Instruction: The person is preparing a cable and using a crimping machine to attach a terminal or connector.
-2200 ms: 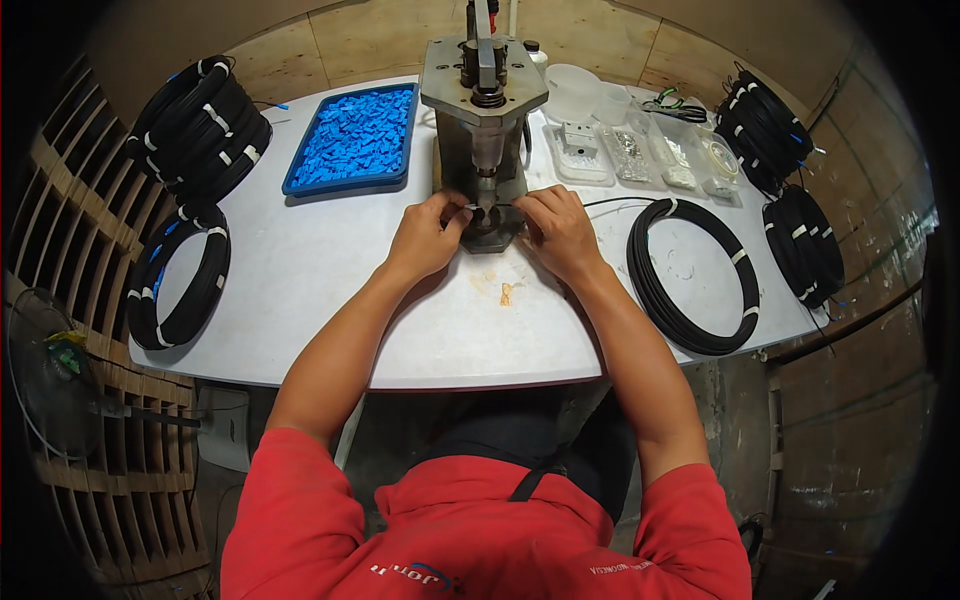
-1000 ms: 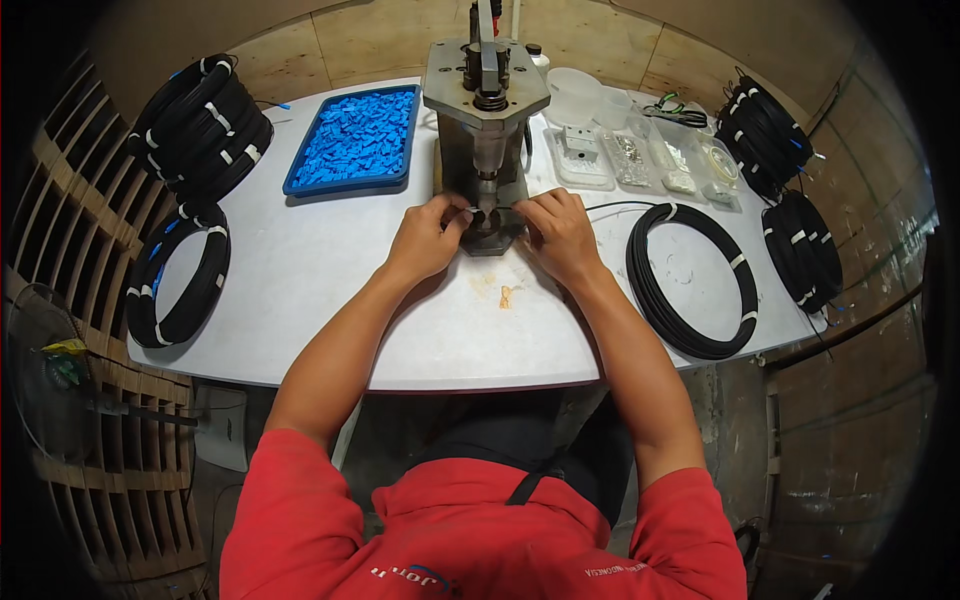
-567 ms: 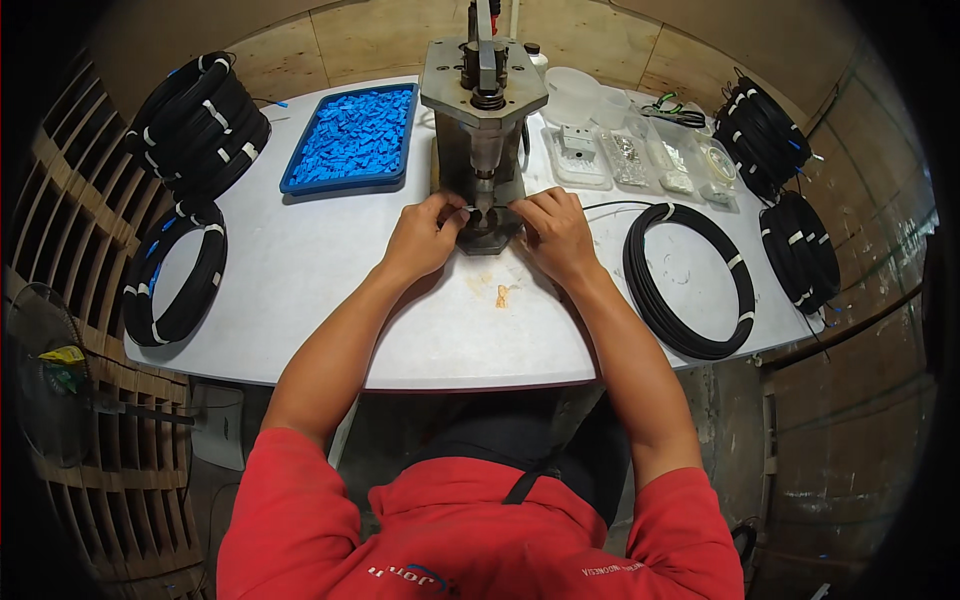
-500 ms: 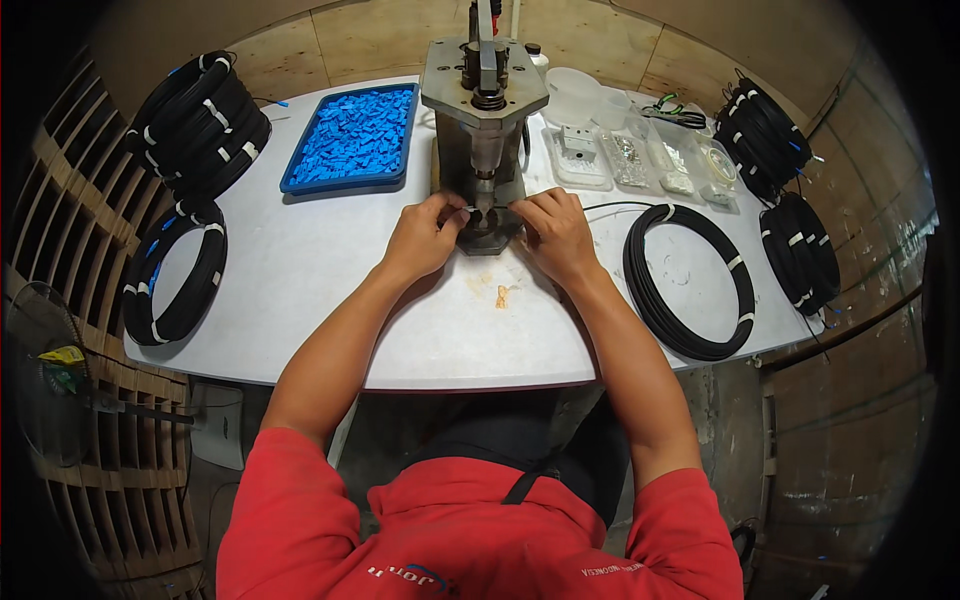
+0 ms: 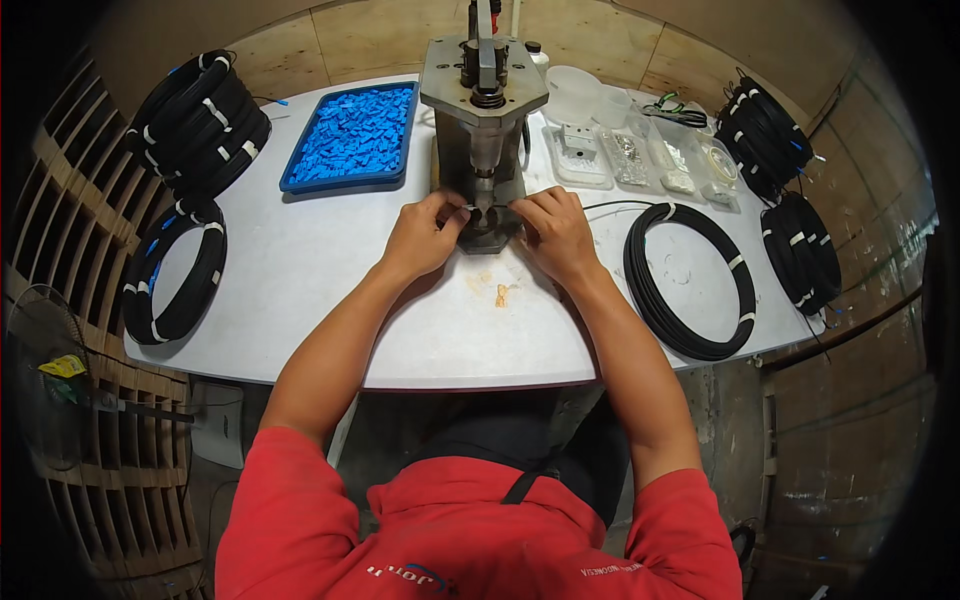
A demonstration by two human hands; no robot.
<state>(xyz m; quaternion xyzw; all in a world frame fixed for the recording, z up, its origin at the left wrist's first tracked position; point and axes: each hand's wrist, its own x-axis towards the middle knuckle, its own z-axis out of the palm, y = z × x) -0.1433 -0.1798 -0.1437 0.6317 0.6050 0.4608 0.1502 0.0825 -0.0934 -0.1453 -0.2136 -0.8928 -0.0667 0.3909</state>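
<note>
Both my hands are at the foot of the metal press (image 5: 484,130), one on each side of its lower die (image 5: 487,241). My right hand (image 5: 556,232) pinches a thin black cable (image 5: 612,204) just right of the die. This cable leads back to a large black coil (image 5: 741,290) tied with white bands, lying flat on the right. My left hand (image 5: 425,235) is closed at the die's left side. Thumb and forefinger there meet on something small and pale, too small to name. The cable's tip under the press punch is hard to see.
A blue tray (image 5: 288,187) of small blue pieces stands at the back left. Clear plastic containers (image 5: 630,172) with small parts sit at the back right. More black coils (image 5: 200,125) stand at both table sides. An orange-brown scrap (image 5: 502,295) lies in front of the press.
Hardly anything differs. Both hands hold the same place at the die, and the press looks unmoved. Only the fan at far left looks slightly turned.
</note>
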